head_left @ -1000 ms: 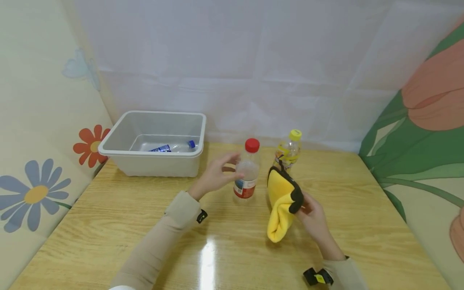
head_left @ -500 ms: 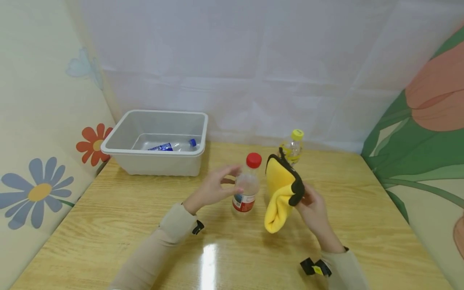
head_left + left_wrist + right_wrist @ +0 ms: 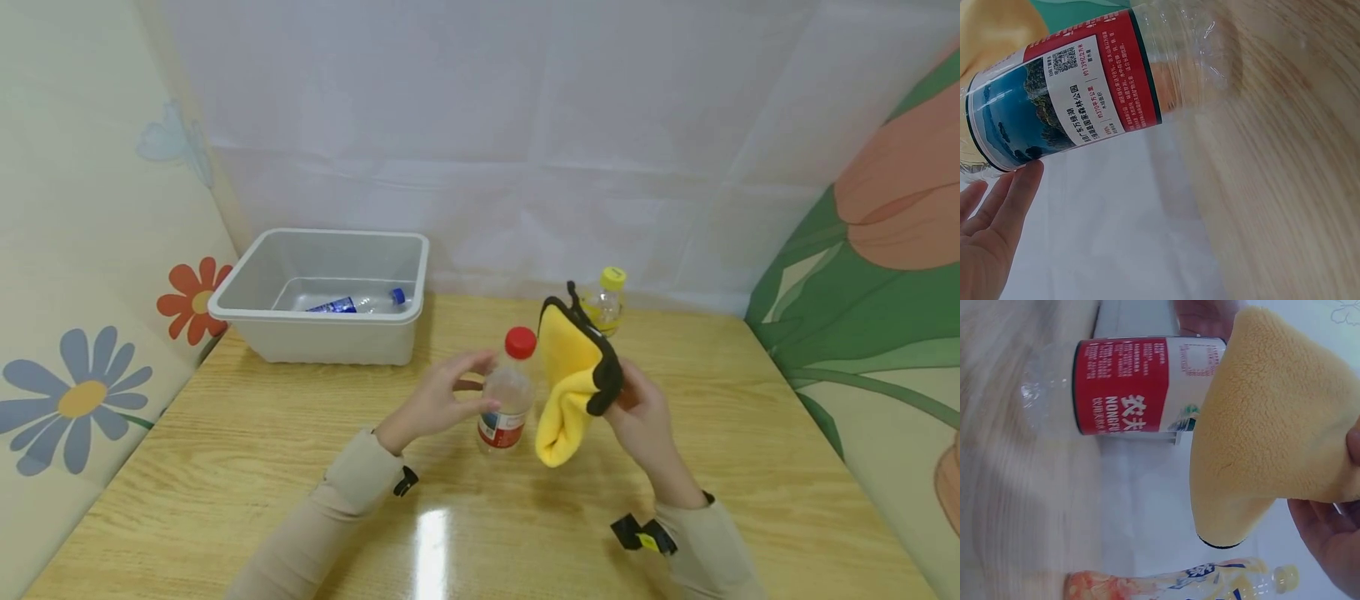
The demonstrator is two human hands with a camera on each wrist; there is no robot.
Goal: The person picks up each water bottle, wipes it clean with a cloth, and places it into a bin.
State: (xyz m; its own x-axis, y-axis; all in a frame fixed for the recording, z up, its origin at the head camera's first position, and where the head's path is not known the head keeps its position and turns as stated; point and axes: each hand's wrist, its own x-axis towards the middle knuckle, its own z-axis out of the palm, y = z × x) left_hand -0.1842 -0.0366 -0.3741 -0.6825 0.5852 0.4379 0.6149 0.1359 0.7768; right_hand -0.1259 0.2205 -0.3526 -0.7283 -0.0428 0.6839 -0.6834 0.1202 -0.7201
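Note:
A clear plastic water bottle (image 3: 501, 427) with a red cap and a red-and-white label stands upright over the table. My left hand (image 3: 442, 398) holds it from the left, thumb at the front and fingers behind. In the left wrist view, fingertips touch the label's edge on the bottle (image 3: 1054, 94). Just right of it, my right hand (image 3: 641, 417) pinches a folded yellow cloth (image 3: 570, 367) with black edging. The cloth hangs off the table beside the bottle; in the right wrist view the fleecy cloth (image 3: 1260, 425) covers part of the bottle's upper side.
A bottle with a yellow cap (image 3: 612, 278) stands behind the cloth, near the white backdrop (image 3: 480, 167). On the back left, a grey-white plastic tub (image 3: 330, 337) contains a lying bottle with a blue cap (image 3: 397, 296). Wood-grain table (image 3: 225, 467) underneath.
My left hand has drawn the red-capped bottle toward me. My right hand has raised the cloth and brought it left, closer to the bottle.

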